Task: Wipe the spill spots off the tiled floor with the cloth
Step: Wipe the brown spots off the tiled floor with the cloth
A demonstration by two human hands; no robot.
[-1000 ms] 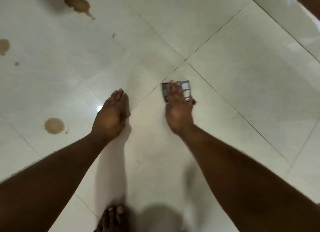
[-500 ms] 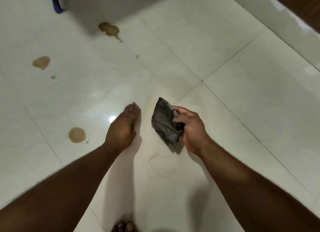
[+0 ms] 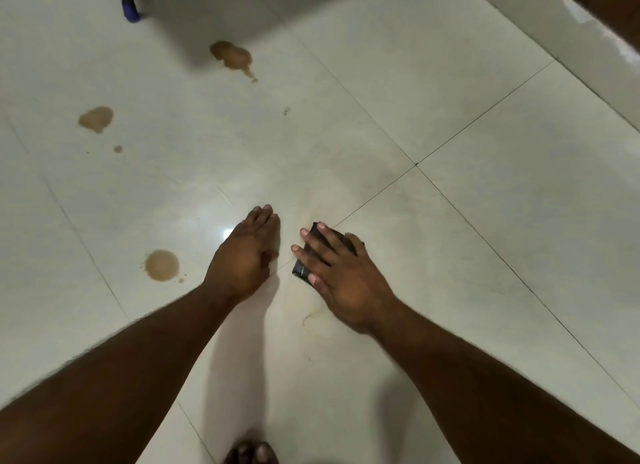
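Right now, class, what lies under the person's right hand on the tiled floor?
A dark folded cloth lies under the right hand, pressed flat by spread fingers. Whether any spill remains beneath the cloth cannot be seen; it covers that patch of floor.

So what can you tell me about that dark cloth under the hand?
The cloth is small, dark grey to black, and looks like soft fabric folded into a little pad. It lies flat on the pale tiled floor, close to a grout line. The right hand presses down on it with straight, spread fingers, hiding most of it, so only its far corner and near left edge show. The left hand rests on the floor beside it, not touching it.
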